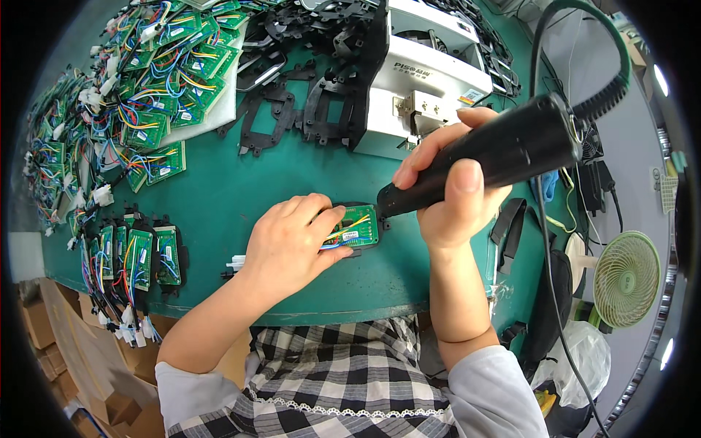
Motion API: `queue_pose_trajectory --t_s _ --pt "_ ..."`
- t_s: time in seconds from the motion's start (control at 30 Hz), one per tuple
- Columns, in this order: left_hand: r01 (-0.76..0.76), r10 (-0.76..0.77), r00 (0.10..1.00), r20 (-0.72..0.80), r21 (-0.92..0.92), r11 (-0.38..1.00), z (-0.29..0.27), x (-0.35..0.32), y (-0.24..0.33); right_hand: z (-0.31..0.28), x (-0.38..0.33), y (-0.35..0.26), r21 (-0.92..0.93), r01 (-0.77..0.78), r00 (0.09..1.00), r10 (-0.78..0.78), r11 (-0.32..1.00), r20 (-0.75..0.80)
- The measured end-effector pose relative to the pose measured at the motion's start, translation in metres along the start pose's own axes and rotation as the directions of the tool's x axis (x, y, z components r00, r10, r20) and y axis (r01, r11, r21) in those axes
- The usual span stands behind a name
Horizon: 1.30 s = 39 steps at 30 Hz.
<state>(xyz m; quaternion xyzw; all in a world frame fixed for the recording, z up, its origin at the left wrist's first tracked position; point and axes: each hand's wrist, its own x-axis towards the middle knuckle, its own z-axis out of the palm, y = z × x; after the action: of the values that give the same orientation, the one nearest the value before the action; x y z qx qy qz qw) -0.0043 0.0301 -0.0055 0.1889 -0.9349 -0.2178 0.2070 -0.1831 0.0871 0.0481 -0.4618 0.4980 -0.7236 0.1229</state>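
Observation:
A green circuit board (359,225) with yellow, blue and red wires sits in a black plastic frame on the green table. My left hand (286,241) is closed over the board's left part, thumb and fingers pressing its sides. White wire connectors (235,264) stick out beside my left wrist. Wrapped in the fingers of my right hand (456,193) is a black electric screwdriver (504,150), tilted down to the left. Its tip end is over the right end of the board; whether it touches a screw cannot be seen.
A large pile of wired circuit boards (157,87) covers the far left. Several framed boards (142,255) lie at the near left. Black plastic frames (274,117) and a white box-shaped machine (431,80) stand at the back. The screwdriver's cable (544,248) hangs right, near a fan (626,277).

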Motion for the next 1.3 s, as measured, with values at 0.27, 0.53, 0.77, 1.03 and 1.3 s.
queue_pose_trajectory --t_s 0.27,0.53,0.77,1.03,1.3 --pt "0.035 -0.032 0.997 0.068 -0.037 0.999 0.001 0.000 -0.001 -0.008 0.006 0.001 -0.027 0.040 0.999 -0.041 0.999 -0.028" --pt "0.016 -0.024 0.991 0.129 0.063 0.998 -0.027 0.005 -0.010 -0.032 0.068 -0.027 -0.153 0.329 0.919 -0.353 0.932 -0.174" --pt "0.083 -0.089 0.991 0.102 0.061 0.995 -0.022 -0.005 -0.024 -0.023 0.073 -0.019 -0.197 0.365 0.918 -0.387 0.910 -0.085" --pt "0.052 -0.054 0.998 0.033 0.078 0.996 -0.013 -0.005 -0.020 -0.026 0.061 -0.020 -0.189 0.315 0.946 -0.324 0.930 -0.019" --pt "0.043 -0.044 0.999 0.003 0.123 0.991 -0.010 -0.002 -0.016 -0.027 0.070 -0.024 -0.164 0.348 0.922 -0.369 0.923 -0.116"
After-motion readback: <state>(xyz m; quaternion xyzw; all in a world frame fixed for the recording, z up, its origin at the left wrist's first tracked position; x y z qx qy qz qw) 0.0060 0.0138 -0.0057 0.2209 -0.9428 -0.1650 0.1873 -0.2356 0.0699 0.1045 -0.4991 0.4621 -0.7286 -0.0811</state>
